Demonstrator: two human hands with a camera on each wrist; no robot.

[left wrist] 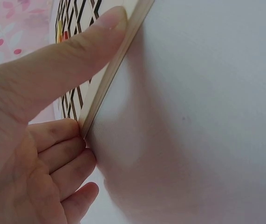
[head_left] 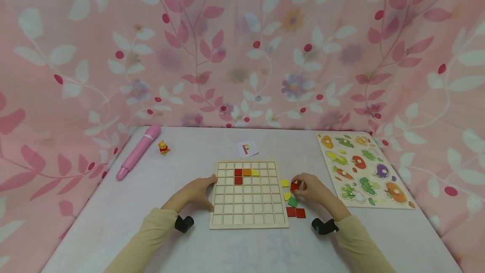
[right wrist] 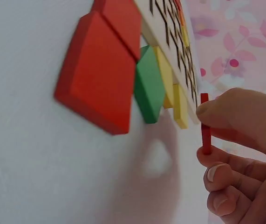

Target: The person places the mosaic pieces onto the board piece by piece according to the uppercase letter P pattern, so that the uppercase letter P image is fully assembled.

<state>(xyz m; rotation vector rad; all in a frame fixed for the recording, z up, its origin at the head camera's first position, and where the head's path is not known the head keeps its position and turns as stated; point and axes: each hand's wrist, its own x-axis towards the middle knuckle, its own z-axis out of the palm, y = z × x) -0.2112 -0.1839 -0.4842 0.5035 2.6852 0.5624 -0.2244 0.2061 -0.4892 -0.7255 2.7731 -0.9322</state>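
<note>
A wooden grid board (head_left: 246, 207) lies on the table in the head view. Two red tiles (head_left: 238, 180), an orange tile (head_left: 247, 172) and a yellow piece (head_left: 255, 172) sit in its upper cells. Along its left edge, my left hand (head_left: 197, 191) touches the frame, with the thumb (left wrist: 109, 35) laid on the rim. My right hand (head_left: 312, 186) pinches a thin red tile (right wrist: 206, 135) between thumb and fingers, right of the board. Nearby lie a yellow square (head_left: 285, 183), a rounded yellow piece (head_left: 287, 196), a green tile (head_left: 293, 202) and two red tiles (right wrist: 98, 74).
Behind the board lies a small printed pattern card (head_left: 248, 148). A vegetable puzzle board (head_left: 367, 172) is at the right. At the left are a pink stick-shaped object (head_left: 138, 151) and a small yellow bear figure (head_left: 163, 148). A floral curtain (head_left: 242, 54) borders the table.
</note>
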